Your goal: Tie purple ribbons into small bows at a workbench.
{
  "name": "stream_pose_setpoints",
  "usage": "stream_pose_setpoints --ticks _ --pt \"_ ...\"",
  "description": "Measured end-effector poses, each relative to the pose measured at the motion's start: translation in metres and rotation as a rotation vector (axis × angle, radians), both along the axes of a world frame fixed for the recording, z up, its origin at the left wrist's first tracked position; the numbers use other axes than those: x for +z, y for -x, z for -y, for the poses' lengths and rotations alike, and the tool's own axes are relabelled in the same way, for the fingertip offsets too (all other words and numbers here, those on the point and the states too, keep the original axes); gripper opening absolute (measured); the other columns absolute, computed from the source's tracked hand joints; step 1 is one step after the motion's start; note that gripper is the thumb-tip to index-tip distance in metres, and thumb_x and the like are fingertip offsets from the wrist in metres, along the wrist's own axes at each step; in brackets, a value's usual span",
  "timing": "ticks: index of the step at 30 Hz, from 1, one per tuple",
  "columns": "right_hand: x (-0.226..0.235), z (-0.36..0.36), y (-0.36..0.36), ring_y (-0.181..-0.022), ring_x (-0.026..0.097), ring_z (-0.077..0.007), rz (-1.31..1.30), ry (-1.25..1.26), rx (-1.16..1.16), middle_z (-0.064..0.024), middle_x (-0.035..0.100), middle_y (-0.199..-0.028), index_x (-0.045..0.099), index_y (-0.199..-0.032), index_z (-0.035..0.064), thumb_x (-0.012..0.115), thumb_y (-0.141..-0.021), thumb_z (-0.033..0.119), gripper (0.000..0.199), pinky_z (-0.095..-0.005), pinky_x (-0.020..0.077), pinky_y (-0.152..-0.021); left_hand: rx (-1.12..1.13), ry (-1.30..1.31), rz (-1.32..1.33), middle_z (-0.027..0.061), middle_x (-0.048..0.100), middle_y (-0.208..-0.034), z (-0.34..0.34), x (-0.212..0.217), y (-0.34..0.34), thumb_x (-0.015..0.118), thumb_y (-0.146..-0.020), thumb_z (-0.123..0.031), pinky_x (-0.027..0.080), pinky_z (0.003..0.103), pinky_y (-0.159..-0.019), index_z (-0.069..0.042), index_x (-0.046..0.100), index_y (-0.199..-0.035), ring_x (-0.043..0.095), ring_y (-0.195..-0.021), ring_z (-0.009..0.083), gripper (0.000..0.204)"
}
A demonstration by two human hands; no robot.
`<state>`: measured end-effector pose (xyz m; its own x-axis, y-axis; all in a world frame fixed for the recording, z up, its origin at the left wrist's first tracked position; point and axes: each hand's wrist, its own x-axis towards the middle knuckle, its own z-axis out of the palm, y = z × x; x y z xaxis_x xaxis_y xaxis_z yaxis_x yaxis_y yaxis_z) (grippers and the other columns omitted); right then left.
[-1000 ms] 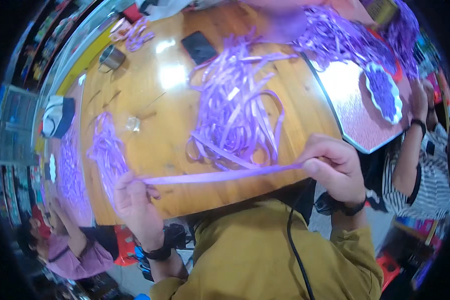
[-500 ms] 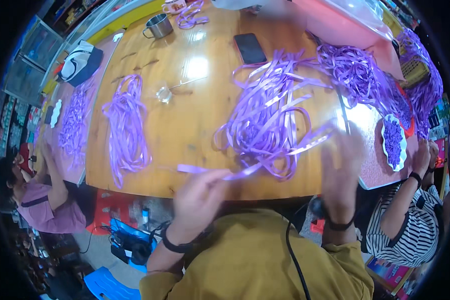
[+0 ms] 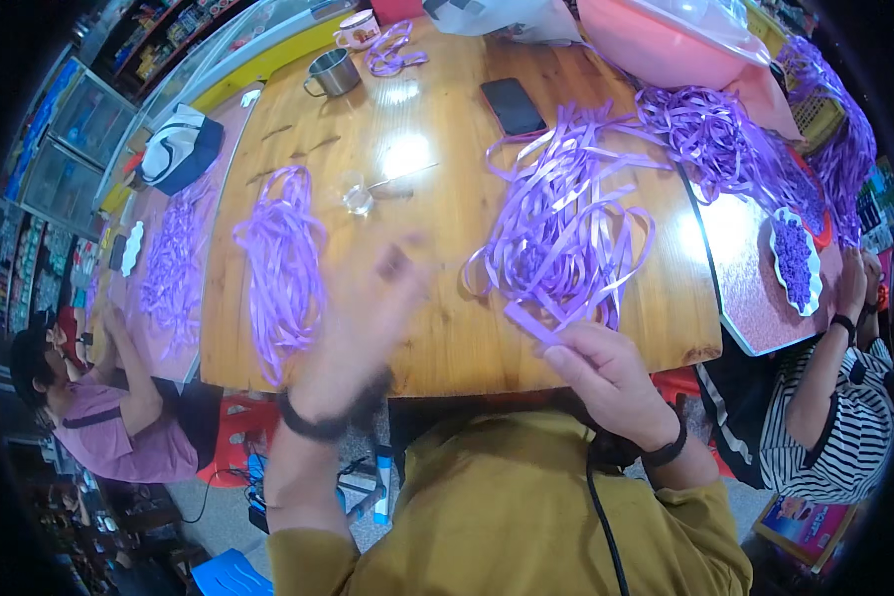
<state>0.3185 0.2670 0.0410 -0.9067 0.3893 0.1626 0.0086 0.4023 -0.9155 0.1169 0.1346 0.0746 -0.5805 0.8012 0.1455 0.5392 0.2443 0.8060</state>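
Observation:
A large tangled pile of shiny purple ribbon (image 3: 566, 228) lies on the wooden table in front of me. At its near edge my right hand (image 3: 611, 377) pinches the end of one purple ribbon strip (image 3: 531, 323) between thumb and fingers. My left hand (image 3: 372, 308) is raised over the table between the two ribbon piles, smeared by motion, so its fingers do not show clearly. To its left rests a longer looped bundle of purple ribbon (image 3: 283, 268). Beyond the hand stands a small clear glass jar (image 3: 358, 199) with a thin stick in it.
Farther back are a phone (image 3: 514, 107), a metal mug (image 3: 334, 74), a patterned cup (image 3: 358, 30) and a pink basin (image 3: 666, 45). More ribbon hangs at the right, near a white scalloped dish (image 3: 795, 260) of purple pieces. One person sits at each side.
My left hand has let go of the ribbon and moved up and left. The right hand has come down and inward to the ribbon's end. The view has shifted slightly.

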Motion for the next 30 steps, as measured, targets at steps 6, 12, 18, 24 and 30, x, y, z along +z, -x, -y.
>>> stream_pose_setpoints --ticks 6,12,18,24,30 --pt "0.007 0.006 -0.008 -0.058 0.041 -0.0076 0.012 0.315 -0.018 -0.0004 0.045 -0.064 0.056 -0.083 -0.0022 0.051 -0.087 0.016 0.019 -0.0235 0.0351 -0.053 0.363 0.443 -0.92 0.0157 0.05 -0.11 -0.025 -0.032 0.115 0.058 -0.074 -0.034 0.036 0.037 -0.087 -0.012 0.063 -0.093 0.045 -0.108 0.031 0.03" --pt "0.021 0.009 -0.015 -0.067 0.043 -0.005 0.086 0.522 0.029 0.0017 0.049 -0.074 0.058 -0.087 -0.0001 0.049 -0.087 0.015 0.018 -0.0196 0.0357 -0.059 0.202 0.66 -0.604 0.0183 0.052 -0.11 -0.041 -0.053 0.138 0.058 -0.07 -0.041 0.037 0.039 -0.087 -0.013 0.066 -0.088 0.045 -0.107 0.0331 0.035" --pt "0.02 0.005 -0.021 -0.065 0.042 -0.0044 0.042 0.556 0.093 0.0019 0.048 -0.073 0.057 -0.086 -0.0003 0.048 -0.088 0.014 0.017 -0.0195 0.0338 -0.057 0.174 0.274 -0.839 0.0169 0.058 -0.099 -0.038 -0.028 0.121 0.059 -0.073 -0.031 0.04 0.034 -0.083 -0.003 0.064 -0.087 0.053 -0.095 0.0274 0.032" --pt "0.018 0.005 -0.015 -0.065 0.043 -0.0064 0.033 0.457 0.152 0.0002 0.05 -0.073 0.058 -0.086 -0.0009 0.048 -0.088 0.014 0.018 -0.0203 0.0343 -0.058 -0.239 -0.033 -0.063 0.0095 0.057 -0.102 -0.002 0.01 -0.011 0.054 -0.077 -0.01 0.036 0.031 -0.088 -0.002 0.058 -0.101 0.05 -0.102 0.0217 0.026" --pt "0.018 0.006 -0.013 -0.064 0.047 -0.0083 0.031 0.281 0.208 -0.0019 0.051 -0.068 0.059 -0.085 -0.0011 0.049 -0.087 0.012 0.017 -0.0216 0.037 -0.058 -0.51 -0.01 -0.021 0.0083 0.058 -0.091 -0.008 0.003 -0.048 0.055 -0.077 -0.006 0.038 0.03 -0.081 -0.002 0.059 -0.095 0.053 -0.086 0.0196 0.019"
